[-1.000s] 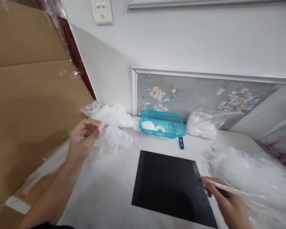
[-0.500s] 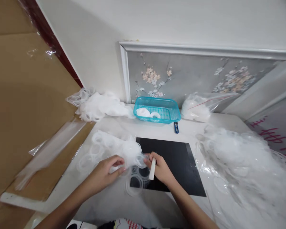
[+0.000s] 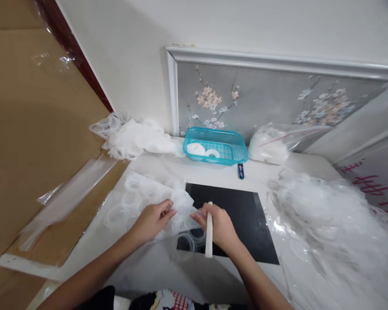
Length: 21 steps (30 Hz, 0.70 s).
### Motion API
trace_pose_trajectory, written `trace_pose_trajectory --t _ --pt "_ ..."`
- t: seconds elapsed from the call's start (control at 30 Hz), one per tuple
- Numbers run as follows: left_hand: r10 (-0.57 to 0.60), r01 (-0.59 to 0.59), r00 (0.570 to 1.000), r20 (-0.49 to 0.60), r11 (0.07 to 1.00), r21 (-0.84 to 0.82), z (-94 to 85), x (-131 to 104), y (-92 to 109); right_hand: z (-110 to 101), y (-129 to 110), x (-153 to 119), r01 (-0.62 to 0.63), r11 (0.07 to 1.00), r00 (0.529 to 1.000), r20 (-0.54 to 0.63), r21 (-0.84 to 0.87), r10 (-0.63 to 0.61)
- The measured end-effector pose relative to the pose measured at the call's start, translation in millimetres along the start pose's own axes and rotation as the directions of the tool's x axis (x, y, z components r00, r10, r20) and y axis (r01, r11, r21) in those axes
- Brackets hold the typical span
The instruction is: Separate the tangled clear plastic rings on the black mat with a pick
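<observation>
While the basket (image 3: pixel 228 137) holds rings (image 3: pixel 194 149), left hand (image 3: pixel 153 220) pinches loops (image 3: pixel 182 201) — right hand (image 3: pixel 222 224) grips stick (image 3: pixel 209 237).

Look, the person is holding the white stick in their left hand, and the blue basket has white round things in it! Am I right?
Not quite: the hand is wrong. The head view shows the white stick in the person's right hand. The blue basket does have white round things in it.

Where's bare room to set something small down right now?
The black mat is bare right of the right hand, as is the white table between mat and teal basket, left of the blue tool. Crowded: white rings beside the left hand, and the white heap right of the mat.
</observation>
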State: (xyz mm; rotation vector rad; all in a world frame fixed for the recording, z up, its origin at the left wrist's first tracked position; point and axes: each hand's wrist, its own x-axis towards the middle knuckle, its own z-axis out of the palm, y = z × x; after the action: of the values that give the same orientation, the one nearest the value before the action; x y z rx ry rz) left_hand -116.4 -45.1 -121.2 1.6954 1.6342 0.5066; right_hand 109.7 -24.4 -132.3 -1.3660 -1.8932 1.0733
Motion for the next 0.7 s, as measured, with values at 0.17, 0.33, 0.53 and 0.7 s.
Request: trace_pose_trajectory --t 0.17,0.33,0.53,0.7 --pt "0.128 -0.114 0.983 -0.131 0.987 0.111 4.1 -11 5 0 3 18 0.063 0.998 0.997 -0.040 0.024 -0.062" --pt "0.052 -0.051 0.993 -0.103 0.999 0.018 -0.8 -19 13 6 -4 14 0.091 0.975 0.993 0.048 0.203 -0.103" --pt "0.098 -0.099 0.989 -0.106 0.995 -0.004 2.7 -21 18 4 -12 -6 0.094 0.919 0.994 0.019 0.382 -0.109" --pt "0.208 -0.202 0.975 -0.076 0.976 0.083 4.9 -20 25 0 -12 -15 0.170 0.873 0.981 0.001 0.457 -0.192"
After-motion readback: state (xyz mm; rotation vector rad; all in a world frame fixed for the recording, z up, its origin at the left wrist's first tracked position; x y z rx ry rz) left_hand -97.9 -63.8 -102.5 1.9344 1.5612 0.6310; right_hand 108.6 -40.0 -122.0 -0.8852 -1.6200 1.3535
